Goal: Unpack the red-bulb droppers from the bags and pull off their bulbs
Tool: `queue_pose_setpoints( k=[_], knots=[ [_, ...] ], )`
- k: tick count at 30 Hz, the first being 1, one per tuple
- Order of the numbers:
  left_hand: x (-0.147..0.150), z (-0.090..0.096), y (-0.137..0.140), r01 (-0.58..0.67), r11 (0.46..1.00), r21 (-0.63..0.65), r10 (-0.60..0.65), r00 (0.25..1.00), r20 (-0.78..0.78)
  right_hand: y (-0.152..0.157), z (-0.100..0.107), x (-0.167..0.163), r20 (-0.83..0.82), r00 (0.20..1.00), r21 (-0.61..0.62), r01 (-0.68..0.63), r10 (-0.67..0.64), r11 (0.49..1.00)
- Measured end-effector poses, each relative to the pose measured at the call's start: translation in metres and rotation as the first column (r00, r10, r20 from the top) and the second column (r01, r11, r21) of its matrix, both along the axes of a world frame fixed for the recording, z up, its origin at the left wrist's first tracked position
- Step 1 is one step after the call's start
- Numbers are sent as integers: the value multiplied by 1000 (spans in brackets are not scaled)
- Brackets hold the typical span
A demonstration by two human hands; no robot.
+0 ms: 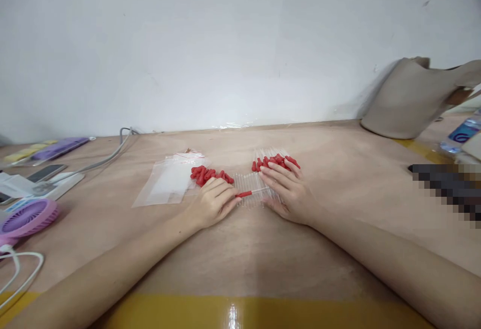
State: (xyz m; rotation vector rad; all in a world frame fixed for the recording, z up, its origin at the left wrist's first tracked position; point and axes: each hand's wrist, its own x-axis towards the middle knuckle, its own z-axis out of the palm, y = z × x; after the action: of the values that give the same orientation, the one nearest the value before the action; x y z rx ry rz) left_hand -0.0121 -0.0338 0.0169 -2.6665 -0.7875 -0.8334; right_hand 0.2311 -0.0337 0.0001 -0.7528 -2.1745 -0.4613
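Note:
My left hand [216, 201] pinches a red rubber bulb [244, 194] between thumb and fingertips. The bulb sits at the end of a thin clear glass dropper tube [260, 190], whose other end runs to my right hand [291, 194]. Thumb and fingers of that hand close around the tube, while its upper fingers reach near a row of droppers with red bulbs [276, 161]. Below both hands lies a row of bare clear tubes [242, 181]. A pile of loose red bulbs [205, 174] rests just beyond my left hand.
Clear zip bags [161, 181] lie left of the loose bulbs. Farther left are a purple fan [30, 219], a phone [47, 173] and a grey cable [108, 158]. A beige bag [402, 98] stands at the back right, near a water bottle [460, 133]. A wall closes off the back.

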Motion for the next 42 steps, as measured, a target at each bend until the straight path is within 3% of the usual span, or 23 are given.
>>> queue_pose_setpoints(
  k=[5, 12, 17, 25, 32, 42],
  knots=[
    [-6, -13, -2, 47, 998, 50, -50, 997, 66, -1, -4, -3, 57, 996, -28, -68, 69, 997],
    [10, -9, -5, 26, 1000, 0, -26, 999, 44, -4, -5, -9, 26, 992, -34, -122, 122, 992],
    [18, -13, -4, 100, 992, 80, -104, 994, 44, -8, -5, -12, 32, 992, -69, -123, 126, 990],
    [19, -16, -5, 120, 984, 130, -129, 989, 66, -7, -7, -16, 7, 988, -73, -155, 156, 985],
    [21, -16, -6, 137, 977, 165, -139, 990, 2, -8, -10, -16, 18, 974, 1, -227, 227, 974],
    [19, -12, -11, 143, 979, 148, -147, 989, 20, -10, -8, -9, 79, 972, 120, -228, 220, 966]
  ],
)
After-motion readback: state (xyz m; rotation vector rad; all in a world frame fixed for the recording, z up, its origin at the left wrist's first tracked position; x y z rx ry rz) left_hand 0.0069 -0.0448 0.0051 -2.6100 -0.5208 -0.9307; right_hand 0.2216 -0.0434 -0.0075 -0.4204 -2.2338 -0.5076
